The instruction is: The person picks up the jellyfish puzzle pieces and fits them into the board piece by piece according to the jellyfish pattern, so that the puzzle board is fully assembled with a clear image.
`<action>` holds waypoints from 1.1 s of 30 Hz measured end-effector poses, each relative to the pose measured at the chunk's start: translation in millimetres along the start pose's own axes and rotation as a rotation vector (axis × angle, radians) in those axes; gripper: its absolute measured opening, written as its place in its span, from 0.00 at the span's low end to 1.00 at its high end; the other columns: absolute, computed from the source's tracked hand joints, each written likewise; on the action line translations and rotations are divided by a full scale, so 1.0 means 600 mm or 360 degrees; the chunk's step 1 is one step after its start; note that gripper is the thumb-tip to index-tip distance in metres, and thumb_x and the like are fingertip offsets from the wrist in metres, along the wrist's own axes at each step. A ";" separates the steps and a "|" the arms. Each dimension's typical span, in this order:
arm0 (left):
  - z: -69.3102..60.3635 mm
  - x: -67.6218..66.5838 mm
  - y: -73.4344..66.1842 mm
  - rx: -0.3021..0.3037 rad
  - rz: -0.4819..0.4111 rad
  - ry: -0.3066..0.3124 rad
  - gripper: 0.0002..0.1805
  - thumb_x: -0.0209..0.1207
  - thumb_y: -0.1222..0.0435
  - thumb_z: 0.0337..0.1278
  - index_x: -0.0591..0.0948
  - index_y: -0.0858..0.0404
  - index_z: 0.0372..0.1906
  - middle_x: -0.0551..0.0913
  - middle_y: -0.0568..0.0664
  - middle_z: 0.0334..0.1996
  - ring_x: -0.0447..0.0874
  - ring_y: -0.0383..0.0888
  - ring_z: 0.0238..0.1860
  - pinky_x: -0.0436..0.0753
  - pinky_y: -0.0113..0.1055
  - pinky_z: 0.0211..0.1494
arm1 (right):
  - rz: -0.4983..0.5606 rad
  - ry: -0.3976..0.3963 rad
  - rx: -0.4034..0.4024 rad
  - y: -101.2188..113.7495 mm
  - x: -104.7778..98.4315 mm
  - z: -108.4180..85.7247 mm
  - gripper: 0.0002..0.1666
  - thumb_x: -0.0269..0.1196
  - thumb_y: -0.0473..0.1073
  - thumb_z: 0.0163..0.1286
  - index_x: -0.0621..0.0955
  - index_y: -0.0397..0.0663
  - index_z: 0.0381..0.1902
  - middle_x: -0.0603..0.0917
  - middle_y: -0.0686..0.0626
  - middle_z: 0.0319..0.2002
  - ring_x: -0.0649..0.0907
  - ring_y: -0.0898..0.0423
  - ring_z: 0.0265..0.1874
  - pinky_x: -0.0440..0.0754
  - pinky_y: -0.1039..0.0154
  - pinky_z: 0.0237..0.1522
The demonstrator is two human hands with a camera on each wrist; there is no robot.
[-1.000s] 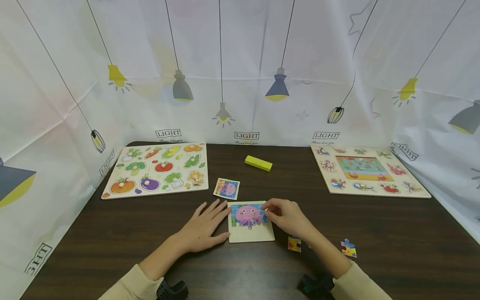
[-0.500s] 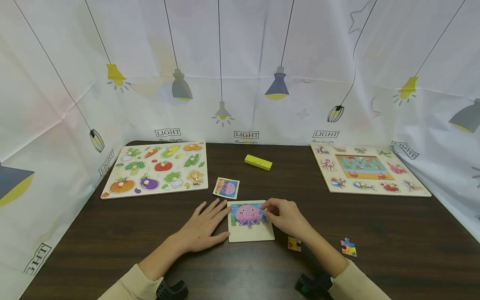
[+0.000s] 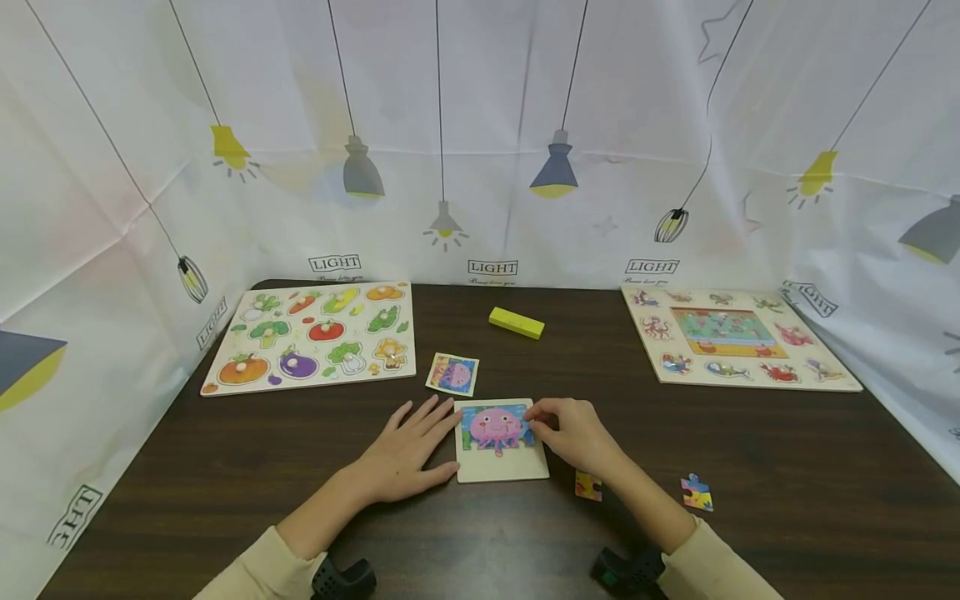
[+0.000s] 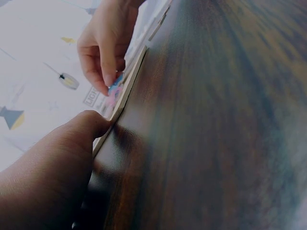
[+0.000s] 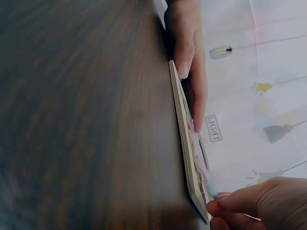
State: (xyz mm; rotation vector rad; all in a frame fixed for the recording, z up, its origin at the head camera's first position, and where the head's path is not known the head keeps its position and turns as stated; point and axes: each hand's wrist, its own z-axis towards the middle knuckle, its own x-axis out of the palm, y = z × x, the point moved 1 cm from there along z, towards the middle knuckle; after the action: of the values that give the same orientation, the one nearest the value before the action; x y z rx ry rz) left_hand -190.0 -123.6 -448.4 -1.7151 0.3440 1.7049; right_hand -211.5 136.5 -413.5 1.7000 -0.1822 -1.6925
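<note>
A small wooden puzzle board (image 3: 501,469) lies on the table, its upper part filled by a pink octopus picture (image 3: 495,425) on blue. My left hand (image 3: 405,454) lies spread at the board's left edge, with fingertips and thumb touching it. At the picture's right side my right hand (image 3: 573,433) pinches a blue-edged puzzle piece (image 4: 115,85) between thumb and forefinger, low against the board. The fingers hide most of that piece. A loose yellow-orange puzzle piece (image 3: 588,486) lies beside my right forearm, and another puzzle piece (image 3: 697,492) lies farther right.
Behind the board lies a small picture card (image 3: 453,374), with a yellow block (image 3: 517,323) beyond it. A vegetable puzzle board (image 3: 311,337) stands at back left, a sea-animal puzzle board (image 3: 738,340) at back right. A printed white cloth (image 3: 480,100) encloses the table.
The picture under my right fingers looks flatter and better aligned. My right forearm has shifted slightly left, covering a small pink bit beside the yellow-orange piece. My left hand stays put.
</note>
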 end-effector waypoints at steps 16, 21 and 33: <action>0.000 -0.001 0.000 0.0006 -0.0004 -0.0009 0.38 0.41 0.41 0.62 0.53 0.55 0.72 0.50 0.50 0.71 0.40 0.48 0.71 0.42 0.54 0.67 | -0.0048 -0.0010 -0.0013 -0.002 0.003 0.000 0.03 0.65 0.34 0.56 0.83 0.45 0.30 0.75 0.57 0.22 0.71 0.61 0.22 0.72 0.69 0.23; -0.001 0.000 -0.001 0.0015 -0.0006 -0.0018 0.38 0.42 0.41 0.62 0.54 0.56 0.71 0.50 0.51 0.71 0.41 0.49 0.71 0.43 0.55 0.66 | -0.0038 0.0019 -0.0039 -0.003 0.003 -0.002 0.03 0.67 0.36 0.56 0.82 0.43 0.28 0.73 0.57 0.21 0.70 0.61 0.21 0.71 0.69 0.21; 0.000 0.001 0.000 0.0014 0.0023 -0.0030 0.38 0.41 0.41 0.62 0.55 0.56 0.71 0.51 0.50 0.71 0.42 0.49 0.71 0.43 0.54 0.67 | -0.0061 0.0006 -0.0059 0.001 0.005 -0.005 0.05 0.68 0.39 0.54 0.81 0.49 0.26 0.73 0.57 0.20 0.70 0.62 0.20 0.71 0.69 0.22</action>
State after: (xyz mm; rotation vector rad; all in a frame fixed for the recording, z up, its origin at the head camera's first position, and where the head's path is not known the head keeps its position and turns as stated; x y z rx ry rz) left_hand -189.9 -123.1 -449.2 -1.6932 0.3552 1.7263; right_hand -208.3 135.5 -416.1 1.6895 -0.1165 -1.7100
